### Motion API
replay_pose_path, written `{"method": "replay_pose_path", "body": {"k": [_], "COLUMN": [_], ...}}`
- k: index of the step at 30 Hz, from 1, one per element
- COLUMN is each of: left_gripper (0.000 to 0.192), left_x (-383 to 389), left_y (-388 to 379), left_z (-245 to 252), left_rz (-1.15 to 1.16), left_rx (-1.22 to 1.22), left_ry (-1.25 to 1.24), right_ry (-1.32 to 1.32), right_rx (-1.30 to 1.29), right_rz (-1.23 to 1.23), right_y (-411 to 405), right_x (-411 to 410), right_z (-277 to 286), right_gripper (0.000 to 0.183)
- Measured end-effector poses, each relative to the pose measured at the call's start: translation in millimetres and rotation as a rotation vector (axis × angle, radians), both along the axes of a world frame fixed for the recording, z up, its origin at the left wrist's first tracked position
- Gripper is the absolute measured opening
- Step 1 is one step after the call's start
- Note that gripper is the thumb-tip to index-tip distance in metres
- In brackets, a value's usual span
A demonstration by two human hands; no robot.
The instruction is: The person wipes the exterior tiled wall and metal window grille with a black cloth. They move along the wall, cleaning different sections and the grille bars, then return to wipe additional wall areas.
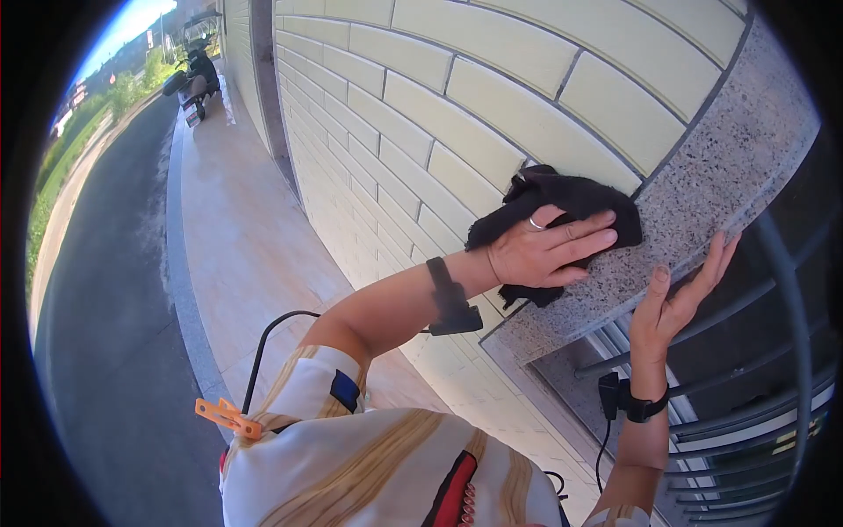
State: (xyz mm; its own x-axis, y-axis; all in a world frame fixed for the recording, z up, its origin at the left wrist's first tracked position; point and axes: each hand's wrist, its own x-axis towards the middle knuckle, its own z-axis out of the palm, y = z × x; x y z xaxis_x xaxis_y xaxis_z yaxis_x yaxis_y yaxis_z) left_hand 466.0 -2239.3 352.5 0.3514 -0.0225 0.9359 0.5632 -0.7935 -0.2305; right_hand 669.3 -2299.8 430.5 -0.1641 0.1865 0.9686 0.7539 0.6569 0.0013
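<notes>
My left hand (550, 247), a ring on one finger, presses a bunched black cloth (593, 197) against a speckled stone window surround (711, 145). Part of the cloth lies over the adjoining pale yellow brick-pattern wall (461, 125). To the right, my right hand (678, 296) rests its fingertips on the outer edge of the stone, with thumb and fingers apart and nothing held. Both wrists wear black straps with small black devices; a cable runs from the right one. The cloth hides what is beneath my left palm.
Curved metal window bars (790, 303) stand close to my right hand, in front of dark glass. A tiled walkway (244, 250) follows the wall beside an asphalt road (112, 296). A parked scooter (197, 79) stands farther along. An orange clip (227, 418) sits on my shirt's shoulder.
</notes>
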Motion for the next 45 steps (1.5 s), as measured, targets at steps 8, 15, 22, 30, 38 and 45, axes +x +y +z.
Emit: {"method": "replay_pose_path", "body": {"k": [8, 15, 22, 30, 38, 45], "left_gripper": [0.058, 0.060, 0.056, 0.060, 0.063, 0.055], "left_x": [-150.6, -310.6, -409.5, -389.0, -112.0, 63.4], "left_y": [91.2, 189.2, 251.9, 258.5, 82.4, -43.0], "left_z": [0.2, -11.2, -40.0, -46.9, -76.0, -106.5], "left_rz": [0.246, 0.478, 0.713, 0.472, 0.241, -0.254], "left_rx": [-0.025, -0.060, -0.101, -0.129, -0.344, -0.066], "left_ry": [-0.349, -0.487, -0.563, -0.673, -0.568, -0.205], "right_ry": [0.035, 0.046, 0.088, 0.133, 0.107, -0.007], "right_rx": [0.094, 0.099, 0.082, 0.048, 0.059, 0.085], "right_rz": [-0.214, -0.438, -0.483, -0.355, -0.195, -0.243], "right_y": [9.8, 11.8, 12.3, 10.2, 11.7, 7.1], "right_x": [-17.1, -21.4, -27.8, -19.4, -13.3, -20.5], "right_z": [-14.0, -18.2, -20.6, -20.6, -18.3, -13.8], "right_gripper": [0.065, 0.065, 0.063, 0.066, 0.059, 0.060]}}
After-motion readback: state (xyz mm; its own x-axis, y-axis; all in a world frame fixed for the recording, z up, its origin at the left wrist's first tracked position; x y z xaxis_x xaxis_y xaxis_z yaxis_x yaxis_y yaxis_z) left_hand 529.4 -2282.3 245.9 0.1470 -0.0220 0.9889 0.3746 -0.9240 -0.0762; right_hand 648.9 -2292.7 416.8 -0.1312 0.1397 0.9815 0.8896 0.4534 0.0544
